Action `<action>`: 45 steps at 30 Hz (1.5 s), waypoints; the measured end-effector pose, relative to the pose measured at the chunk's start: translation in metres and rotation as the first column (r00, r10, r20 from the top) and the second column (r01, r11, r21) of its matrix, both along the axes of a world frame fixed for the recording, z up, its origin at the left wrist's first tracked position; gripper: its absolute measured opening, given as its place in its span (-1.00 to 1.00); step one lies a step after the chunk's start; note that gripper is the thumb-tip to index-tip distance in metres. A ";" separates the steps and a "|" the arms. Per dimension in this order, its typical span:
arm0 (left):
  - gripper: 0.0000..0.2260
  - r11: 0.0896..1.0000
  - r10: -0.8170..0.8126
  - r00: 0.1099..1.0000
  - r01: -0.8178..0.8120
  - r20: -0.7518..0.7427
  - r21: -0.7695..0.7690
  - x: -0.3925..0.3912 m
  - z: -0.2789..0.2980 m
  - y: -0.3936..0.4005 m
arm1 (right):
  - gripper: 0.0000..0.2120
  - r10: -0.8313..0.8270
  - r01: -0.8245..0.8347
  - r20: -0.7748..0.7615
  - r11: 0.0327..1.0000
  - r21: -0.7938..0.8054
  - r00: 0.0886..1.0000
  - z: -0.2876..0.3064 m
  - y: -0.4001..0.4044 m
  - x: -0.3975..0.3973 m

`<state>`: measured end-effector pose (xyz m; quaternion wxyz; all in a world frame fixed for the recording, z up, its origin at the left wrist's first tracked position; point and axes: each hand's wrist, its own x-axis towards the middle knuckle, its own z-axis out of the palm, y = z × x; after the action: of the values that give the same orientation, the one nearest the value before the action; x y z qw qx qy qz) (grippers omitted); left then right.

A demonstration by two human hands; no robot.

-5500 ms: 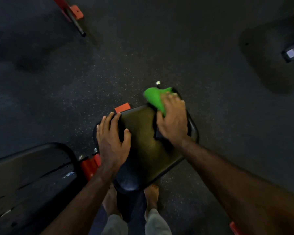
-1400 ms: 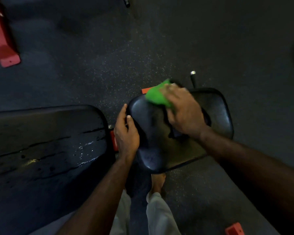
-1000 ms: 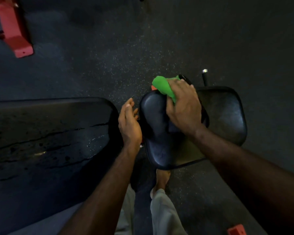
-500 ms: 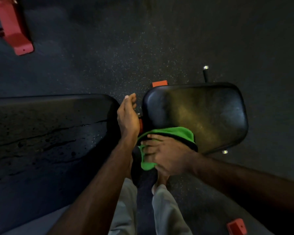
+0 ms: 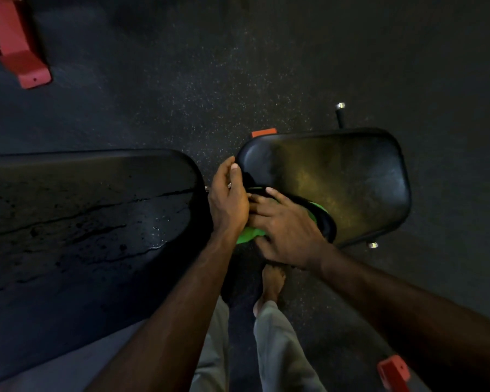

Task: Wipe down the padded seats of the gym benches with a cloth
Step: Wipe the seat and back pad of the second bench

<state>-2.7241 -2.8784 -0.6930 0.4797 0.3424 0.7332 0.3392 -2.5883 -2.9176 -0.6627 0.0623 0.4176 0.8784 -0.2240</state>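
Note:
A black padded seat pad (image 5: 345,176) sits right of centre, its top catching a dull yellowish sheen. A longer black back pad (image 5: 82,222) with cracked, worn vinyl fills the left. My right hand (image 5: 286,227) lies flat with spread fingers on a green cloth (image 5: 249,234), pressing it against the seat pad's near left edge; most of the cloth is hidden under the hand. My left hand (image 5: 228,198) stands on edge in the gap between the two pads, fingers curled against the seat pad's left end and touching my right fingers.
Dark speckled rubber floor surrounds the bench. A red frame foot (image 5: 20,52) lies at top left, another red part (image 5: 393,372) at bottom right. An orange tab (image 5: 263,132) and a chrome-tipped pin (image 5: 340,111) stick out behind the seat. My bare foot (image 5: 272,284) stands below.
My right hand has slid the cloth from the seat's far left corner down to its near edge and then leftward. My left hand now touches the right hand.

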 end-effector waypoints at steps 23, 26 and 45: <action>-0.49 0.999 -0.002 0.990 0.009 -0.142 0.050 0.013 -0.004 -0.021 | -0.32 -0.310 0.310 -0.016 0.946 0.092 0.951 -0.009 -0.098 0.018; -0.47 0.991 -0.018 0.983 0.041 -0.180 0.126 0.020 -0.001 -0.022 | -0.31 -0.333 0.336 -0.044 0.927 0.169 0.942 -0.013 -0.080 0.038; -0.50 0.957 -0.138 0.932 0.213 -0.336 0.198 0.044 0.001 -0.020 | -0.29 -0.483 0.510 -0.178 0.842 0.174 0.858 -0.017 0.007 0.070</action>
<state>-2.6803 -2.8982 -0.6919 0.3404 0.5108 0.7227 0.3177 -2.5179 -2.9105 -0.6799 -0.0993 0.6201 0.7611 -0.1624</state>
